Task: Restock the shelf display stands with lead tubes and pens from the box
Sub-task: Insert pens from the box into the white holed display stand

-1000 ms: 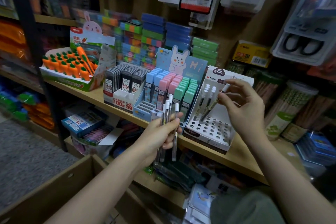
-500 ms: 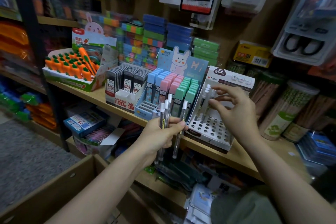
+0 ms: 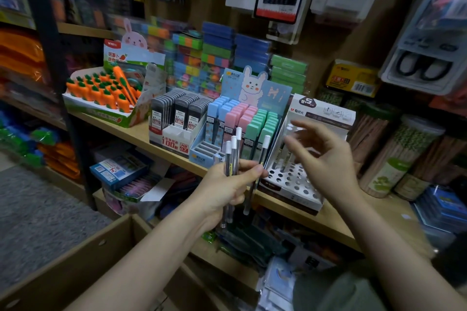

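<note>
My left hand (image 3: pixel 227 184) grips a bunch of several white-capped clear pens (image 3: pixel 233 156) upright in front of the shelf edge; one of them leans out to the right, pinched at my fingertips. My right hand (image 3: pixel 321 156) hovers with spread fingers and nothing in it, just in front of the white pen stand (image 3: pixel 290 184) with round holes. A few pens stand in the stand's back holes (image 3: pixel 283 156), partly hidden by my fingers. Left of it sit the pastel lead tube display (image 3: pixel 242 121) and the black lead tube display (image 3: pixel 177 113).
An open cardboard box (image 3: pixel 83 255) is at the lower left, below the wooden shelf (image 3: pixel 136 131). A carrot-pen display (image 3: pixel 101 93) stands at the shelf's left. Pencil canisters (image 3: pixel 399 156) crowd the right. Packaged goods hang on the back wall.
My right hand let go of the pen it set into the stand and has drawn back toward the left hand, fingers spread. The left hand's bunch stays put.
</note>
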Demonstrator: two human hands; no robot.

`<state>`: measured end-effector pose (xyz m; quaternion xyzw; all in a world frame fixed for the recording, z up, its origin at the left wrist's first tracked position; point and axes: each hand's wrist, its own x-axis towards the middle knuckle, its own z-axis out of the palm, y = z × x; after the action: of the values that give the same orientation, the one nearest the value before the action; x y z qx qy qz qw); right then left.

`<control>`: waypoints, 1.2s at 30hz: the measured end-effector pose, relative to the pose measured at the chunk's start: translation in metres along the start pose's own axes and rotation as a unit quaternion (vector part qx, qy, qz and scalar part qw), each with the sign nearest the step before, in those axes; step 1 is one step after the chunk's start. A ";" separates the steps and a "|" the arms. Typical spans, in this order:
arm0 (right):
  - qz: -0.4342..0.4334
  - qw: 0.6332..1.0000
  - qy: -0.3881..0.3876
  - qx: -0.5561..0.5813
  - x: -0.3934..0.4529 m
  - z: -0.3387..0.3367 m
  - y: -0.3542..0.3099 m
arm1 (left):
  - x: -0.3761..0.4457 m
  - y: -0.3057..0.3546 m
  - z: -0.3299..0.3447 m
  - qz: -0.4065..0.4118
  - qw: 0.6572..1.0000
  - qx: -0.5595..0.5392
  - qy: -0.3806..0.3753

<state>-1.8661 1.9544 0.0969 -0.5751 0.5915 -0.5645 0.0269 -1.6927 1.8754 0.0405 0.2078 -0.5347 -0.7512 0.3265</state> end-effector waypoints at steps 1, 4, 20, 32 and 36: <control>0.012 0.999 -0.040 0.025 -0.002 0.005 -0.002 | 0.000 0.000 0.000 -0.001 1.000 -0.001 -0.004; 0.018 0.991 -0.112 0.064 -0.005 0.015 -0.003 | 0.000 0.001 0.002 -0.009 1.000 0.000 -0.019; -0.039 0.977 0.197 -0.074 0.017 -0.037 0.018 | -0.002 0.010 0.005 -0.107 0.990 -0.085 -0.031; -0.007 0.983 0.148 -0.109 0.024 -0.024 0.032 | -0.006 0.007 0.007 -0.071 0.996 0.019 -0.047; 0.003 0.982 0.148 -0.121 0.025 -0.026 0.032 | -0.005 0.009 0.008 -0.091 0.995 0.006 -0.043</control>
<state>-1.9132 1.9438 0.0987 -0.4828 0.6544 -0.5675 -0.1289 -1.6917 1.8827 0.0518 0.2253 -0.5314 -0.7828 0.2326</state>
